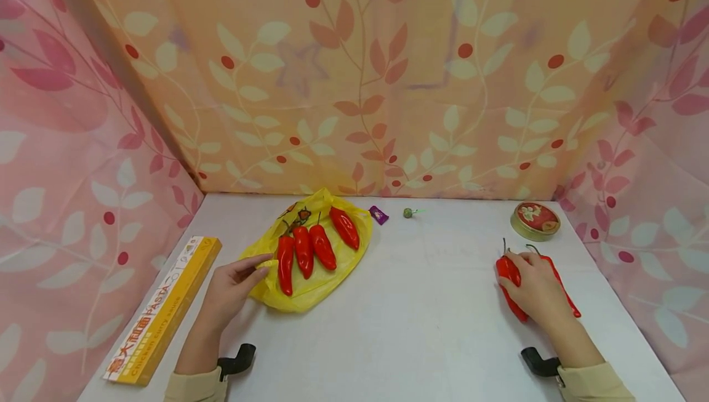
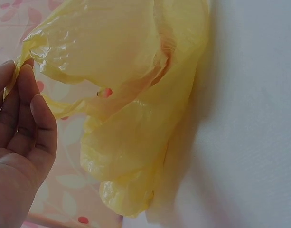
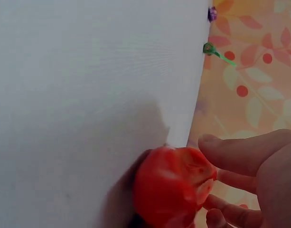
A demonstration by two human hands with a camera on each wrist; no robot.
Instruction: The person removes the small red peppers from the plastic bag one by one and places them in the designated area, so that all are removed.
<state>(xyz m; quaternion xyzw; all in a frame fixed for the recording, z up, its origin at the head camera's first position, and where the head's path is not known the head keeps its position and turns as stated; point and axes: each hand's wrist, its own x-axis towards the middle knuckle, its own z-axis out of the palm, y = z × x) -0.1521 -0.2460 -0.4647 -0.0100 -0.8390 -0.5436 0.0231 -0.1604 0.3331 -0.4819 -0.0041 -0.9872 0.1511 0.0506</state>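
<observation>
Left hand point(image 1: 232, 285) pinches the yellow bag point(image 1: 310, 288); right hand point(image 1: 537, 288) clasps a red pepper point(image 1: 508, 273).

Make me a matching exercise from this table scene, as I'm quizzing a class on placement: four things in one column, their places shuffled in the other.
Things:
1. pasta box
2. round tin
3. yellow bag
4. lollipop

Places:
a. by the back wall, mid-table
b. under four red peppers
c. along the table's left edge
d. far right corner, beyond the right hand

Pairs: 1-c, 2-d, 3-b, 4-a
</observation>
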